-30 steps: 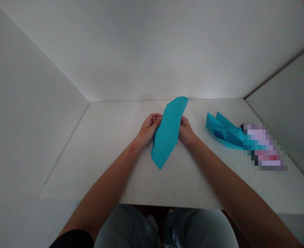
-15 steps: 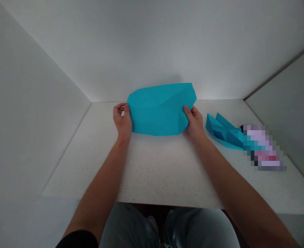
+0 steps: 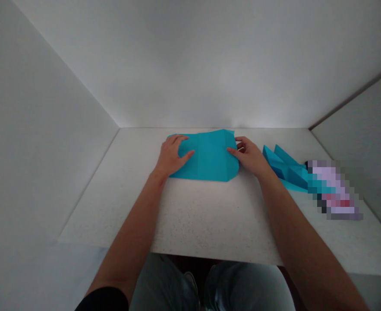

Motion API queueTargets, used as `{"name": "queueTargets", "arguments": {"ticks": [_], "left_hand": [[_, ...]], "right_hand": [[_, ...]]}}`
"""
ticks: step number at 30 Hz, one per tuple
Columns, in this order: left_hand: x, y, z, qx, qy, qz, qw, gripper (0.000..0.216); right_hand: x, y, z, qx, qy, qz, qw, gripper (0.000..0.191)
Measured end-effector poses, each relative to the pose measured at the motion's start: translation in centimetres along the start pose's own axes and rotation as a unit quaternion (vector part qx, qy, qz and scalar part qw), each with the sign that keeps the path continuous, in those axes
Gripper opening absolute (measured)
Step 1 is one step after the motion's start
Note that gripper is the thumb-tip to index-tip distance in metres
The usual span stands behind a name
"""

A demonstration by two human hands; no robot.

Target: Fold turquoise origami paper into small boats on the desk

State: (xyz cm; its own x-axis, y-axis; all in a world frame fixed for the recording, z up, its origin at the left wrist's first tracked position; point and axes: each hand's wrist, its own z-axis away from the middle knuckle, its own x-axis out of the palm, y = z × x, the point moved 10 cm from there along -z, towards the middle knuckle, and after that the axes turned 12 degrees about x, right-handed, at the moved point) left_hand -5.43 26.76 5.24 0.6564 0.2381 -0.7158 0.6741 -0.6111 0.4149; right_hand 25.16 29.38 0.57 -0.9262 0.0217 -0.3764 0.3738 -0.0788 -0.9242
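A creased blue sheet of paper (image 3: 211,155) with angled corners lies on the white table. My left hand (image 3: 172,155) rests over its left end, open, fingers and thumb apart on the paper. At the right edge, my right hand (image 3: 247,154) holds the sheet, its thumb on top and its fingers curled by the edge. What the right fingertips do under the paper is partly hidden. To the right of that hand sits a folded blue paper shape (image 3: 285,166) with raised points.
A pixelated pinkish-purple item (image 3: 335,190) lies at the right, touching or overlapping the folded paper. White walls border the white table (image 3: 203,220) at the back and both sides. My legs are below its front edge.
The blue sheet has come down from a raised, tilted position onto the table. My left hand has shifted from gripping its left edge to lying spread on top.
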Motion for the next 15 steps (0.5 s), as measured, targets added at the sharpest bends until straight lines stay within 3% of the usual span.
{"name": "queueTargets", "arguments": {"ticks": [4,7,11,15], "left_hand": [[4.6,1.0,1.4,0.006,-0.157,-0.014,0.987,0.08],[6.0,1.5,2.3,-0.03,-0.233,-0.099,0.967,0.088],[5.8,2.0,2.4,-0.074,-0.264,-0.159,0.948,0.09],[4.7,0.7,2.4,-0.13,-0.262,-0.175,0.94,0.094]], "right_hand": [[-1.3,-3.5,2.1,-0.111,0.154,0.142,0.972,0.064],[-0.2,-6.9,4.3,-0.173,0.177,0.282,0.927,0.05],[-0.5,-8.8,6.0,-0.188,0.19,0.339,0.902,0.044],[-0.8,-6.8,5.5,-0.145,0.166,0.275,0.936,0.066]]}}
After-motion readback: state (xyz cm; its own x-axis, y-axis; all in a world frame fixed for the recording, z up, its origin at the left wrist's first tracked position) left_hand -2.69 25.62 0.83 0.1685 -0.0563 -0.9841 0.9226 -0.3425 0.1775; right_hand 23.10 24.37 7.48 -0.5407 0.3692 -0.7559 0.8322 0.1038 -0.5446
